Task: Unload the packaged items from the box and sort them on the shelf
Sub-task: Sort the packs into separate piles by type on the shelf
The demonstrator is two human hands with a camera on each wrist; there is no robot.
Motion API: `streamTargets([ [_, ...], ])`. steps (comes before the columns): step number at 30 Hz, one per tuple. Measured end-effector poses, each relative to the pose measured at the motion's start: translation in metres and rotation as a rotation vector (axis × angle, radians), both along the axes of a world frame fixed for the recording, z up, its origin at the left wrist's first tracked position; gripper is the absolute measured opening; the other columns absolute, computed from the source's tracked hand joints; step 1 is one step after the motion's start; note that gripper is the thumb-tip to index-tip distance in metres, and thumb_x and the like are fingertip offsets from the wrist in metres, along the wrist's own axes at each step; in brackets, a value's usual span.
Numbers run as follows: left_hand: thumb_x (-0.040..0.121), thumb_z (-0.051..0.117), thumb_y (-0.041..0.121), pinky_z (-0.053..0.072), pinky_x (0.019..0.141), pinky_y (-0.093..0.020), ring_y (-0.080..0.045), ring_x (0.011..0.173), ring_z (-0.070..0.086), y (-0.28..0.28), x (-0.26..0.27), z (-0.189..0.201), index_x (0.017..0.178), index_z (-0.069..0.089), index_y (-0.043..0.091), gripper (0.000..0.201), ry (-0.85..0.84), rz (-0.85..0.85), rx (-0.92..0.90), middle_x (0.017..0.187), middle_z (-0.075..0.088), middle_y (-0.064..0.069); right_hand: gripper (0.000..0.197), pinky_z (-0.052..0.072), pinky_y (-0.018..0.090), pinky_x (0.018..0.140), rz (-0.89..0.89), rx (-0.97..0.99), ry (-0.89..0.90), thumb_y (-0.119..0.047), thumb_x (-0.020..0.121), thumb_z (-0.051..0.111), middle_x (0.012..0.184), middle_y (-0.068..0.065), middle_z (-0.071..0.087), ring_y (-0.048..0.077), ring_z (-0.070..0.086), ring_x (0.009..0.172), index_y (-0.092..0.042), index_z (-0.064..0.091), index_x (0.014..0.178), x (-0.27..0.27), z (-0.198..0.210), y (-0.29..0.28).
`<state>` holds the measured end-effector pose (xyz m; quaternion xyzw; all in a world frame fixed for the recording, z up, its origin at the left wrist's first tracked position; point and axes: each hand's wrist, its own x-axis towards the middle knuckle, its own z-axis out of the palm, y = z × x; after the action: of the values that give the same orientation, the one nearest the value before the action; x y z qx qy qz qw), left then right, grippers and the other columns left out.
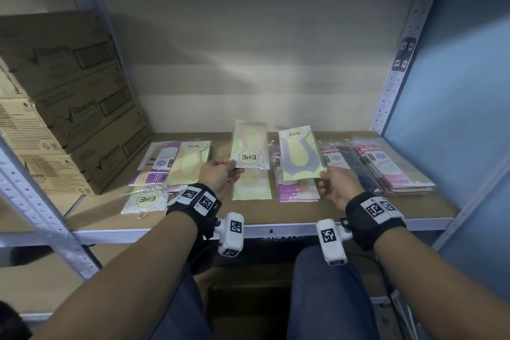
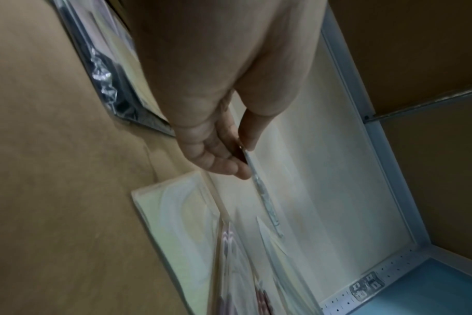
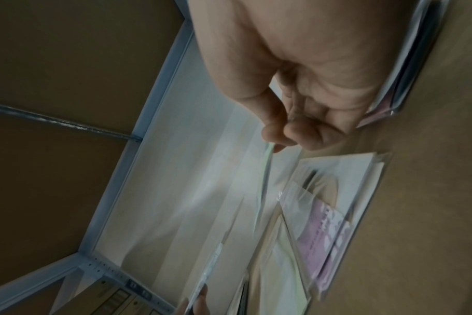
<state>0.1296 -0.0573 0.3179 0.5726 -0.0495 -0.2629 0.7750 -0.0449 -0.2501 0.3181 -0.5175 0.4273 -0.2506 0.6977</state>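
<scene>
My left hand point(image 1: 225, 175) pinches the near end of a green packet with a pink and yellow sock point(image 1: 249, 145), held above the shelf board point(image 1: 276, 212). In the left wrist view the same packet point(image 2: 264, 198) shows edge-on between thumb and fingers point(image 2: 224, 164). My right hand point(image 1: 335, 183) pinches the lower right corner of a green packet with a grey sock point(image 1: 299, 153); the right wrist view shows that packet point(image 3: 266, 170) edge-on at the fingertips point(image 3: 291, 136). Several sock packets lie sorted in piles on the shelf: purple and yellow ones point(image 1: 171, 164) at left, pink ones point(image 1: 392, 165) at right.
Stacked cardboard cartons point(image 1: 69, 107) fill the neighbouring bay at left. Perforated metal uprights point(image 1: 397, 63) frame the shelf, with a blue wall point(image 1: 455, 91) at right. Below the shelf edge, between my knees, is a dark open box point(image 1: 248, 309).
</scene>
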Motion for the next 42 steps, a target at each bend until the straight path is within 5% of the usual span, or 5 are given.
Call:
streamTargets([
  [7, 0.093, 0.052, -0.002, 0.054, 0.063, -0.026, -0.024, 0.073, 0.066, 0.027, 0.018, 0.004, 0.101, 0.047, 0.006, 0.012, -0.018, 0.03, -0.015, 0.099, 0.068, -0.024, 0.018, 0.039, 0.025, 0.046, 0.068, -0.003, 0.001, 0.007, 0.091, 0.045, 0.071, 0.007, 0.05, 0.014, 0.045, 0.054, -0.007, 0.057, 0.092, 0.017, -0.001, 0.022],
  [12, 0.093, 0.053, -0.001, 0.054, 0.062, -0.025, -0.017, 0.067, 0.066, 0.048, 0.029, 0.002, 0.089, 0.049, 0.008, 0.01, -0.026, 0.076, 0.003, 0.086, 0.071, -0.015, 0.023, 0.039, 0.024, 0.039, 0.116, -0.034, 0.049, 0.005, 0.09, 0.046, 0.067, 0.006, 0.052, 0.014, 0.046, 0.05, -0.004, 0.058, 0.107, 0.039, -0.009, 0.04],
  [25, 0.093, 0.052, -0.001, 0.056, 0.062, -0.022, -0.019, 0.075, 0.067, 0.087, 0.05, -0.007, 0.082, 0.048, 0.011, 0.017, -0.009, 0.154, -0.027, 0.087, 0.067, -0.013, 0.016, 0.031, 0.026, 0.045, 0.159, -0.095, 0.116, 0.002, 0.089, 0.049, 0.065, 0.007, 0.051, 0.016, 0.045, 0.051, -0.011, 0.056, 0.085, 0.07, -0.027, 0.074],
  [32, 0.093, 0.052, -0.002, 0.056, 0.066, -0.024, -0.018, 0.072, 0.068, 0.086, 0.046, -0.011, 0.082, 0.048, 0.012, 0.018, 0.002, 0.141, -0.046, 0.089, 0.064, -0.012, 0.012, 0.032, 0.021, 0.038, 0.225, -0.254, 0.22, -0.002, 0.087, 0.056, 0.067, 0.008, 0.055, 0.015, 0.048, 0.048, -0.006, 0.06, 0.098, 0.067, -0.024, 0.078],
  [42, 0.093, 0.053, -0.001, 0.055, 0.067, -0.026, -0.02, 0.073, 0.068, 0.074, 0.031, -0.006, 0.086, 0.049, 0.01, 0.014, 0.014, 0.076, -0.061, 0.089, 0.069, -0.014, 0.021, 0.04, 0.024, 0.052, 0.358, -0.64, 0.381, -0.015, 0.085, 0.058, 0.053, 0.005, 0.058, 0.017, 0.053, 0.049, 0.001, 0.07, 0.079, 0.053, -0.009, 0.073],
])
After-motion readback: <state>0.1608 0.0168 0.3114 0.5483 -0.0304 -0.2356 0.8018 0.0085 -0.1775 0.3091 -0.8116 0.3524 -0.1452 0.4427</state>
